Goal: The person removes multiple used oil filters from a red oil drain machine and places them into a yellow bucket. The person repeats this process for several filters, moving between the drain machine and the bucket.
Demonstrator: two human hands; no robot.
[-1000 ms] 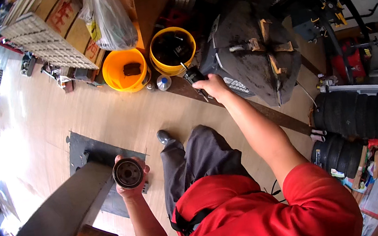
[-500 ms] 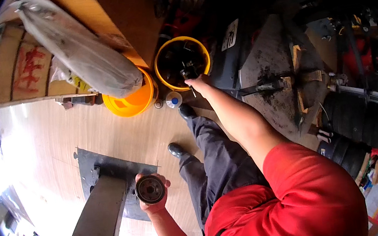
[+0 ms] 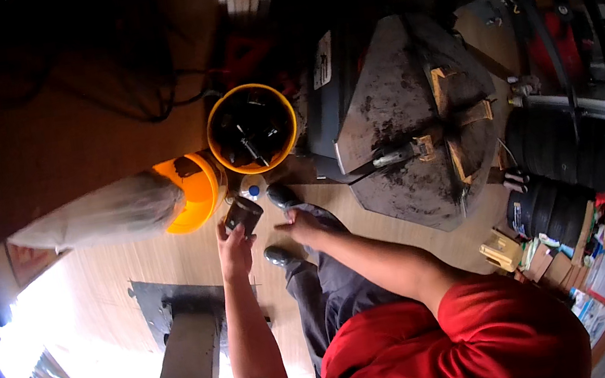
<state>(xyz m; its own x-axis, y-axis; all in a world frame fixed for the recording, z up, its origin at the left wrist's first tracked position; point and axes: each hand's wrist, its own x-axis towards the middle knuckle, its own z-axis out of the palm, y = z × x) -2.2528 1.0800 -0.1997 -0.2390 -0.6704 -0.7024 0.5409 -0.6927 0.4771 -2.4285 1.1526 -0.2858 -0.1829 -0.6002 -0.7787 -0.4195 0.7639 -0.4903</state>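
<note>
My left hand [image 3: 235, 247] is closed around a dark cylindrical oil filter [image 3: 245, 215], held tilted in front of the buckets. To its right, my right hand [image 3: 302, 228] hovers over my trouser leg, thumb and finger apart, with nothing seen in it. Just beyond both hands stands a yellow-rimmed bucket [image 3: 256, 171] full of dark parts. A shiny metal tool [image 3: 250, 150] lies on top of these parts; its exact kind is unclear.
A second yellow bucket [image 3: 202, 195] holds a long plastic-wrapped bundle [image 3: 106, 212]. A clear bottle with a blue cap [image 3: 253, 191] stands by my shoe. On the right are a tyre changer's turntable [image 3: 386, 122] and stacked tyres [image 3: 556, 210]. A grey post [image 3: 185, 371] rises at lower left.
My right hand has left the parts bucket and drawn back toward me. My left hand has carried the oil filter forward, toward the buckets, and tipped it. My view has shifted.
</note>
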